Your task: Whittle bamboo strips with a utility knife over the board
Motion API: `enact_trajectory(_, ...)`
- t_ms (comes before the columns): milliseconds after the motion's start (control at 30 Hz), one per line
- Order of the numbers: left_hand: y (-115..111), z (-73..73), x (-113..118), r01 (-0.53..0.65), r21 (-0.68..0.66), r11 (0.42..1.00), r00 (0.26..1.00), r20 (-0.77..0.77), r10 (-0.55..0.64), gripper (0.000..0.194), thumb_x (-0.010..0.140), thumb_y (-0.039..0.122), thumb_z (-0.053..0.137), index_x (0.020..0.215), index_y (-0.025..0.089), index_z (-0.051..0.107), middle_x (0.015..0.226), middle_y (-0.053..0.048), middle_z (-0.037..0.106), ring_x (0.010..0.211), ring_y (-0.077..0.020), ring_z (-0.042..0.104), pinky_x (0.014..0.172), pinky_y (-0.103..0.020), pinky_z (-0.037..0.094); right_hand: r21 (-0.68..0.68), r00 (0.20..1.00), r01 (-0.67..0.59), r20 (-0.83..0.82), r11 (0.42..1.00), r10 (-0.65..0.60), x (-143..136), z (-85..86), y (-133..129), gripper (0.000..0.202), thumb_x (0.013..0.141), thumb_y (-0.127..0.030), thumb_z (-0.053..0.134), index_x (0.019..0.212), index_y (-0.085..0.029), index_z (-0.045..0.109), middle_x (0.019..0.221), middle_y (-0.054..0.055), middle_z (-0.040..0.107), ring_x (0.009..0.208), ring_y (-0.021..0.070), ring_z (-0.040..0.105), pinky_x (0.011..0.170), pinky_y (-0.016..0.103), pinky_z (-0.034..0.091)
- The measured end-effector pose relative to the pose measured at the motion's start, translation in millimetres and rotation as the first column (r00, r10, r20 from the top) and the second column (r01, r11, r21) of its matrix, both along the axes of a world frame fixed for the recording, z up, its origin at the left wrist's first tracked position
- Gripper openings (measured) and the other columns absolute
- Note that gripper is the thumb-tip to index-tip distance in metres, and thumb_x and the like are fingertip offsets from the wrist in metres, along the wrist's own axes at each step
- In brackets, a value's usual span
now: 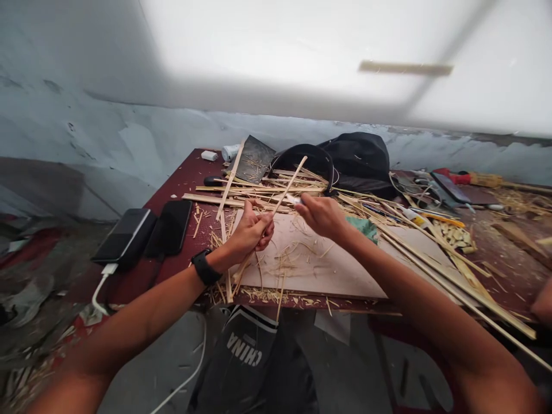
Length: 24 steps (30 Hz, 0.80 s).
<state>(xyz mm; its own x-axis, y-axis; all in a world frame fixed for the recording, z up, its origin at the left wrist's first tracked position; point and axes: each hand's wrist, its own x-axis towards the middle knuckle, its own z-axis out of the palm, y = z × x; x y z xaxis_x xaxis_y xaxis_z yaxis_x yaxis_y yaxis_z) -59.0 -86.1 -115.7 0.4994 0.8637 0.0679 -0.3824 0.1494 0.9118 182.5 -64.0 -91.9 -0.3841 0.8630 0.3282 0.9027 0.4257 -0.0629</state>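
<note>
My left hand (254, 229), below a black wristwatch strap, is closed round a thin wooden strip (293, 180) that slants up and to the right. Close to the strip, my right hand (321, 214) is closed on a small whitish tool (293, 199), whose exact kind is too small to tell. Both hands are over a pale board (336, 270) strewn with curled shavings. Behind them lies a pile of long wooden strips (271, 190).
A power bank (125, 236) with a white cable and a black phone (173, 227) lie at left. A black bag (360, 161) stands at the back. Long strips (457, 282) cross the right side. Part of another person's hand (544, 302) shows at the right edge.
</note>
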Motion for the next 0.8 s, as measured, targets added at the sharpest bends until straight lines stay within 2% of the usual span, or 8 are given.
enact_trajectory(100, -1.1, 2.8, 0.4, 0.054, -0.037, 0.998, 0.996, 0.069, -0.051, 0.042, 0.102, 0.035, 0.074, 0.108, 0.030, 0.033, 0.068, 0.012, 0.050, 0.037, -0.0038, 0.033, 0.035, -0.012, 0.017, -0.022, 0.998, -0.061, -0.011, 0.998, 0.061, -23.5, -3.9, -9.1, 0.057, 0.113, -0.054, 0.022, 0.099, -0.020, 0.065, 0.081, 0.010, 0.072, 0.064, 0.0186, 0.053, 0.065, 0.036, 0.026)
enact_trajectory(233, 1.5, 1.3, -1.1, 0.091, -0.065, 0.994, 0.989, 0.125, -0.082, 0.042, 0.101, 0.037, 0.075, 0.107, 0.030, 0.035, 0.067, 0.013, 0.049, 0.036, -0.0030, 0.028, 0.037, -0.012, 0.014, -0.063, 0.999, -0.044, 0.020, 0.997, 0.045, -37.2, -5.6, -12.9, 0.058, 0.115, -0.053, 0.022, 0.103, -0.019, 0.066, 0.081, 0.010, 0.074, 0.065, 0.0189, 0.055, 0.065, 0.036, 0.024)
enact_trajectory(500, 3.4, -1.6, -1.0, 0.103, -0.096, 0.990, 0.988, 0.124, -0.091, 0.040, 0.103, 0.037, 0.074, 0.107, 0.030, 0.035, 0.068, 0.013, 0.048, 0.036, -0.0027, 0.027, 0.037, -0.012, 0.013, -0.048, 0.981, 0.071, 0.183, 0.996, -0.061, -36.1, -2.2, -21.7, 0.067, 0.115, -0.060, 0.019, 0.108, -0.016, 0.070, 0.089, 0.015, 0.079, 0.068, 0.0219, 0.063, 0.062, 0.036, 0.019)
enact_trajectory(633, 3.8, -3.3, 1.7, 0.084, -0.110, 0.990, 0.991, 0.110, -0.071, 0.039, 0.103, 0.035, 0.072, 0.104, 0.030, 0.033, 0.067, 0.013, 0.047, 0.036, -0.0034, 0.026, 0.036, -0.013, 0.011, -0.024, 0.966, 0.109, 0.236, 0.994, -0.101, -21.8, -1.5, -0.2, 0.065, 0.114, -0.062, 0.023, 0.113, -0.017, 0.071, 0.094, 0.017, 0.079, 0.071, 0.0238, 0.066, 0.061, 0.035, 0.023)
enact_trajectory(700, 0.9, -3.6, 1.3, 0.094, -0.117, 0.989, 0.992, 0.097, -0.082, 0.040, 0.104, 0.035, 0.071, 0.104, 0.030, 0.032, 0.066, 0.013, 0.047, 0.036, -0.0037, 0.026, 0.037, -0.013, 0.010, 0.009, 0.951, 0.219, 0.220, 0.976, -0.216, 0.1, 3.4, 20.0, 0.065, 0.115, -0.059, 0.021, 0.118, -0.016, 0.071, 0.095, 0.019, 0.079, 0.074, 0.0260, 0.068, 0.063, 0.034, 0.027)
enact_trajectory(733, -1.2, -3.0, 0.5, 0.107, -0.116, 0.988, 0.992, 0.085, -0.097, 0.040, 0.104, 0.036, 0.071, 0.105, 0.031, 0.031, 0.065, 0.014, 0.046, 0.036, -0.0038, 0.026, 0.037, -0.013, 0.010, 0.025, 0.919, 0.340, 0.205, 0.940, -0.337, 15.4, 7.4, 30.6, 0.067, 0.115, -0.056, 0.018, 0.121, -0.014, 0.070, 0.094, 0.021, 0.078, 0.074, 0.0271, 0.069, 0.064, 0.034, 0.029)
enact_trajectory(800, -5.1, -0.5, -1.2, 0.136, -0.100, 0.986, 0.989, 0.067, -0.130, 0.041, 0.105, 0.037, 0.071, 0.106, 0.031, 0.030, 0.064, 0.014, 0.045, 0.036, -0.0038, 0.025, 0.037, -0.013, 0.012, 0.084, 0.804, 0.567, 0.158, 0.819, -0.573, 50.9, 16.5, 48.7, 0.070, 0.114, -0.057, 0.018, 0.122, -0.011, 0.070, 0.099, 0.026, 0.076, 0.079, 0.0305, 0.071, 0.066, 0.035, 0.033)
